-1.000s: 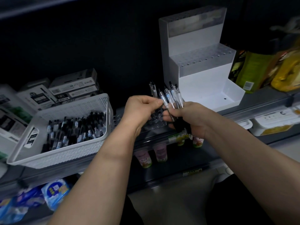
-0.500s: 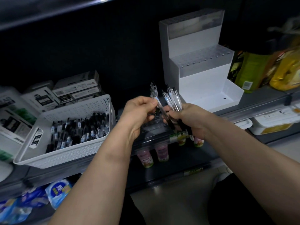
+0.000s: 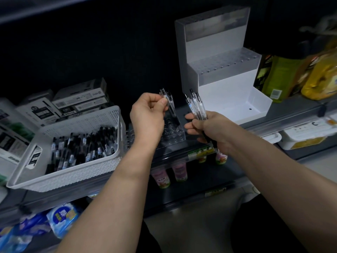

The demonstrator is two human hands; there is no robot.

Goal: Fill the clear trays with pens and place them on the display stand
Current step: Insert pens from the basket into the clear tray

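A clear tray (image 3: 173, 133) with rows of round holes stands on the dark shelf between my hands. My left hand (image 3: 147, 115) pinches a clear pen (image 3: 166, 102) by its upper end, its tip down in the tray beside another standing pen. My right hand (image 3: 206, 130) grips a bunch of clear pens (image 3: 197, 106), tips down, just right of the tray. The white stepped display stand (image 3: 224, 84) rises behind, with two clear trays on its upper steps and its bottom step bare.
A white perforated basket (image 3: 78, 172) full of loose pens sits at the left, with pen boxes (image 3: 76, 103) behind it. Yellow and green bottles (image 3: 299, 77) stand right of the stand. Small bottles (image 3: 179, 171) hang below the shelf edge.
My left hand has drawn one pen away from the bunch in my right hand and carried it left to the tray. The hands, close together before, are now apart.
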